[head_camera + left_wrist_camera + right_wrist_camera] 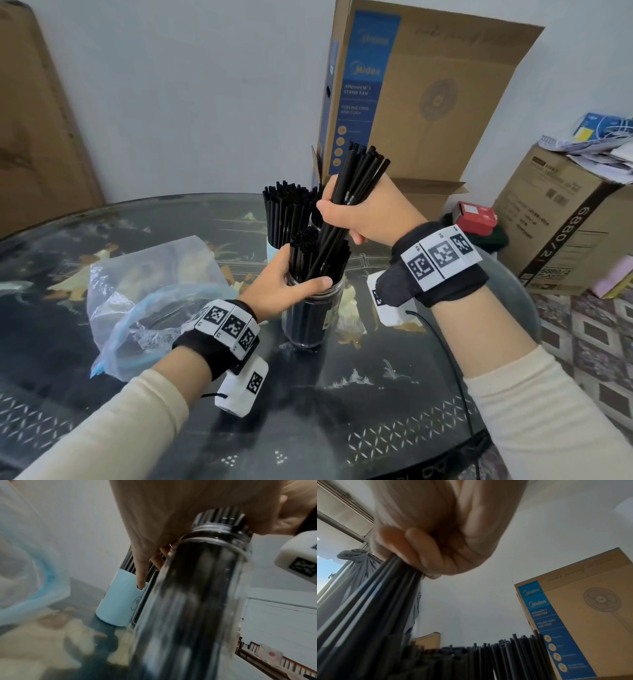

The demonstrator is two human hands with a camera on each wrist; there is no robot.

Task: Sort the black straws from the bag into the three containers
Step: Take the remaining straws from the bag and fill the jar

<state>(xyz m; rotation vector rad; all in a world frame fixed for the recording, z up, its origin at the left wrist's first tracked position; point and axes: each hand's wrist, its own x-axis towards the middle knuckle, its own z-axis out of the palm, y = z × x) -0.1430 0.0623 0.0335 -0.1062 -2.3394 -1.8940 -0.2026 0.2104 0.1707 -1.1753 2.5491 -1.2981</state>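
Centre of head view, straws: our right hand (363,214) is wrapped around a bundle of black straws (356,178), tilted, lower ends already inside the clear jar (310,318).
Right hand: fingers curled tight round the bundle, thumb across the front; right wrist view shows the same closed grasp.
Left hand: our left hand (281,284) grips the jar near its mouth, thumb in front, fingers behind.
Clear jar: upright on the table (376,411), already holding straws.
Blue container: blue container (274,248) just behind the jar, upper centre, packed with upright straws.
Third container: we see more straws behind the right hand, but the vessel itself is hidden.
Bag: plastic bag (150,294) lies slack, left of centre; we can't tell if any straws remain in it.
Risk 1: bundle goes in at an angle, so its ends may snag on the straws already in the jar and buckle or splay over the rim.
Risk 2: sideways push from the bundle may tip the jar if our left grip loosens.
Risk 3: jar stands close to the blue container, so a knock may topple it.
Risk 4: letting go early may scatter the straws across the table.
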